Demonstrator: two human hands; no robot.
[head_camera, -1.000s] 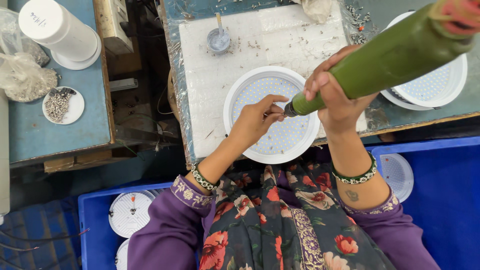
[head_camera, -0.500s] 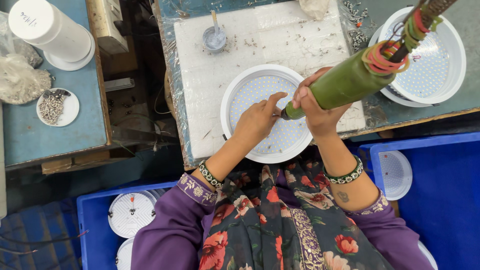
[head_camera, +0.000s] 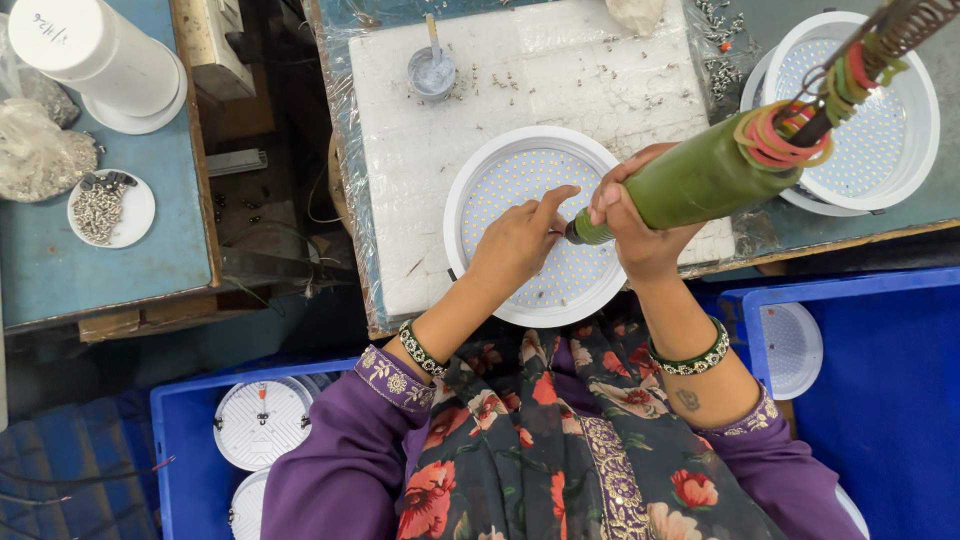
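One round white LED downlight lies face up at the near edge of the bench, its dotted panel showing, on a white sheet. The left hand rests on that panel, fingers pinched together at the tip of the green electric screwdriver; whether a screw sits between them I cannot tell. The right hand has its grip closed fully around the screwdriver's barrel, tip down on the panel. Several coloured rubber bands ring the barrel's upper end.

A second downlight of the same kind sits on the bench to the right, partly behind the tool. At the far side stands one small grey cup with a stick standing in it. Loose screws lie scattered at the far right.

On the blue table to the left, one small white dish holds a heap of screws, beside a clear bag and a tall white cylinder.

Near the person, two blue crates: the left crate holds two round white light backs, the right crate one white round disc.
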